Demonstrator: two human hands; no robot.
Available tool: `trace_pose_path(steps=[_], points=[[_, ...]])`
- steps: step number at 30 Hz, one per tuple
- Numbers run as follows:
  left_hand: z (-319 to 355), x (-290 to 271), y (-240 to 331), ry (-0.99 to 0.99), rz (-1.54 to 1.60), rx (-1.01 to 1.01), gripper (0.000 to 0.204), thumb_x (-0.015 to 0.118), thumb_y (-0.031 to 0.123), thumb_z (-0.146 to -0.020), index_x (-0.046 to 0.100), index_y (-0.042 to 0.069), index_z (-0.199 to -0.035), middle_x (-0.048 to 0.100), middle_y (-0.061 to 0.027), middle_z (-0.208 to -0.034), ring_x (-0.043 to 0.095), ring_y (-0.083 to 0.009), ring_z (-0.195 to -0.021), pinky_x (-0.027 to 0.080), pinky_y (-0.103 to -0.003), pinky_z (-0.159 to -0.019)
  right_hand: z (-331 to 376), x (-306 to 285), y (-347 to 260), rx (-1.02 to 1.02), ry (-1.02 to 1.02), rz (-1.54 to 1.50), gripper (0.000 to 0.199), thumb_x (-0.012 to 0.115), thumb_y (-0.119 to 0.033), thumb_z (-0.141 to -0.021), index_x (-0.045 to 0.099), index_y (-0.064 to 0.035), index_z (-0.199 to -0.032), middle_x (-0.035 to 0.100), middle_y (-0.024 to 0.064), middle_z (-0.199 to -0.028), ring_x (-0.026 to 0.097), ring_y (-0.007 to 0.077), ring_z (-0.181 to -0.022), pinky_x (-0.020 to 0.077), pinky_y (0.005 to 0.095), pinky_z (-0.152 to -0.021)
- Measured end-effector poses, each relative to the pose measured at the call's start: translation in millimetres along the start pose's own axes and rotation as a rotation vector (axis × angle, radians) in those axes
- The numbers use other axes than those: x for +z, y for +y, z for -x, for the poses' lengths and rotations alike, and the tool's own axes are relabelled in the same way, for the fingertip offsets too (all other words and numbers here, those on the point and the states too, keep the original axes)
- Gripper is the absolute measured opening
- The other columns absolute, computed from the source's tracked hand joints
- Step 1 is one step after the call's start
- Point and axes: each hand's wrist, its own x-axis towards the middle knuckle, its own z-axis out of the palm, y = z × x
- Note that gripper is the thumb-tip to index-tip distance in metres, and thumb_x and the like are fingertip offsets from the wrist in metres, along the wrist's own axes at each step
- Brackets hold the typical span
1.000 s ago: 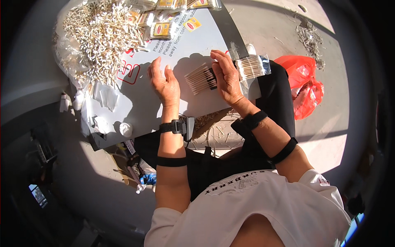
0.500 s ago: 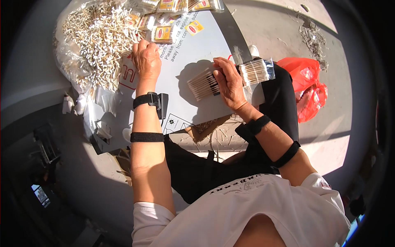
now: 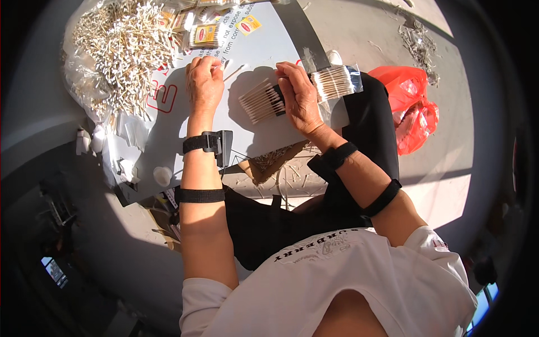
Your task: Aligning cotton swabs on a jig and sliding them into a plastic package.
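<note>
Slightly curled over the grey board (image 3: 252, 143), my left hand (image 3: 205, 84) has its fingers closed, with a white-tipped cotton swab (image 3: 234, 72) showing just beside the thumb. Opposite it, my right hand (image 3: 301, 98) has its thumb and fingers bent around a cotton swab pack. On the right of that hand the pack (image 3: 334, 83) shows a row of swabs in clear film with a dark end. On its left, a fanned row of swabs (image 3: 259, 102) lies against a dark strip. The hand hides the middle, so I cannot tell whether both rows are one piece.
A big clear bag (image 3: 120, 62) overflows with loose cotton swabs at the far left. Several filled packs (image 3: 205, 35) and a yellow label (image 3: 248, 24) lie at the back. A red plastic bag (image 3: 407, 106) sits on the floor at right. Swabs are scattered below the board.
My left hand has drawn back from the swab pile and packs, and a cotton swab now shows at its thumb. My right hand keeps its place at the pack. The view has shifted slightly.
</note>
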Motion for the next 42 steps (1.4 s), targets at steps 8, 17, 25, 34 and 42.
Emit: trace_pose_path(steps=[8, 17, 25, 34, 42], points=[[61.4, 16.3, 52.6, 0.108, -0.038, 0.221, 0.022, 0.065, 0.002, -0.080, 0.065, 0.006, -0.102, 0.058, -0.0079, -0.109, 0.052, -0.0304, -0.103, 0.046, -0.041, -0.091, -9.6, -6.3, 5.9, -0.026, 0.017, -0.011, 0.028, 0.054, -0.014, -0.096, 0.055, 0.0027, -0.118, 0.057, 0.0211, -0.121, 0.060, 0.0353, -0.107, 0.0491, 0.0364, -0.090], [82.0, 33.6, 65.6, 0.097, 0.422, 0.058, 0.028, 0.049, 0.012, -0.098, 0.058, 0.003, -0.122, 0.057, -0.0109, -0.123, 0.054, -0.0239, -0.117, 0.041, -0.035, -0.103, -23.5, 16.6, 12.6, -0.221, -0.135, 0.019, 0.034, 0.050, -0.012, -0.096, 0.051, 0.0079, -0.123, 0.052, 0.0300, -0.125, 0.055, 0.0465, -0.109, 0.0479, 0.0426, -0.092], [88.2, 34.9, 83.5, 0.214, 0.478, 0.005, 0.036, 0.045, 0.022, -0.102, 0.052, 0.000, -0.130, 0.053, -0.0131, -0.133, 0.047, -0.0262, -0.127, 0.033, -0.038, -0.108, -10.7, 19.4, 5.5, -0.105, -0.033, -0.034, 0.033, 0.048, -0.017, -0.100, 0.052, 0.0064, -0.123, 0.054, 0.0285, -0.126, 0.057, 0.0436, -0.112, 0.0475, 0.0394, -0.093], [101.5, 30.9, 80.1, -0.045, -0.155, 0.215, 0.067, 0.045, 0.049, -0.097, 0.030, 0.008, -0.149, 0.030, -0.0129, -0.154, 0.025, -0.0287, -0.144, 0.018, -0.052, -0.116, -11.6, -3.4, 12.2, 0.227, -0.007, -0.292, 0.040, 0.050, -0.025, -0.102, 0.053, 0.0058, -0.127, 0.063, 0.0158, -0.114, 0.059, 0.0213, -0.105, 0.0464, 0.0300, -0.091], [118.1, 17.9, 81.0, -0.147, -0.326, 0.209, 0.085, 0.052, 0.060, -0.089, 0.030, 0.004, -0.149, 0.027, -0.0159, -0.155, 0.021, -0.0282, -0.146, 0.009, -0.053, -0.117, -3.7, -33.3, -4.1, 0.145, -0.044, -0.016, 0.017, 0.066, -0.005, -0.086, 0.064, 0.0011, -0.103, 0.068, 0.0129, -0.092, 0.069, 0.0215, -0.088, 0.0552, 0.0297, -0.076]])
